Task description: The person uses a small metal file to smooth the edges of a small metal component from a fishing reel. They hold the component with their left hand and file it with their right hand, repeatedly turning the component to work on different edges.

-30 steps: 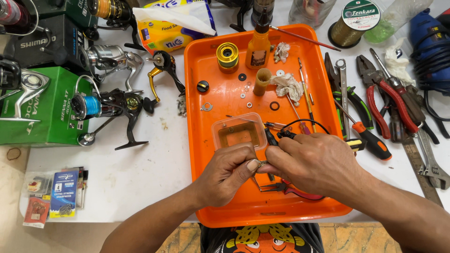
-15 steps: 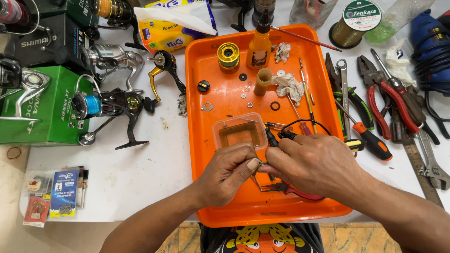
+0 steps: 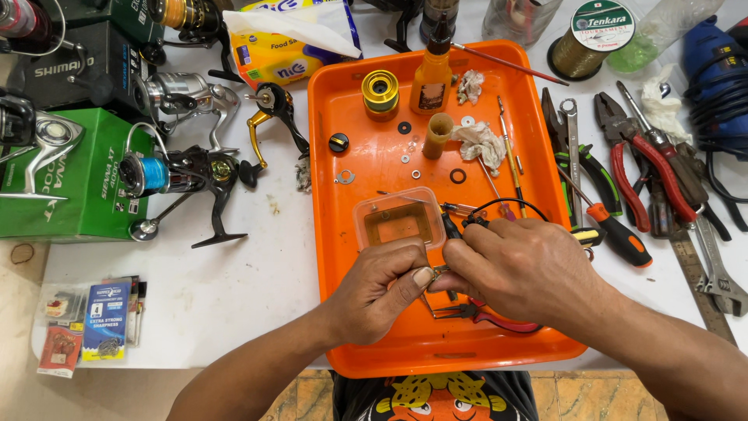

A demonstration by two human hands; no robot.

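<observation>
Over an orange tray (image 3: 343, 257), the left hand (image 3: 382, 292) and right hand (image 3: 522, 269) meet — fingertips pinched together on a small metal part (image 3: 439, 270), with a clear plastic tub (image 3: 397, 220) at twelve o'clock.

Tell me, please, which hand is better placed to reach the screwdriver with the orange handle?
The right hand, probably. The orange-handled screwdriver lies just off the orange tray's right edge, close beside that hand, while the left hand sits further across, pinching a small part.

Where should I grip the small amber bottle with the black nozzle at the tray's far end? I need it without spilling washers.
Grip the small amber bottle around its wide lower body, coming from above and its left: it stands upright, and a tan tube sits close in front.
</observation>
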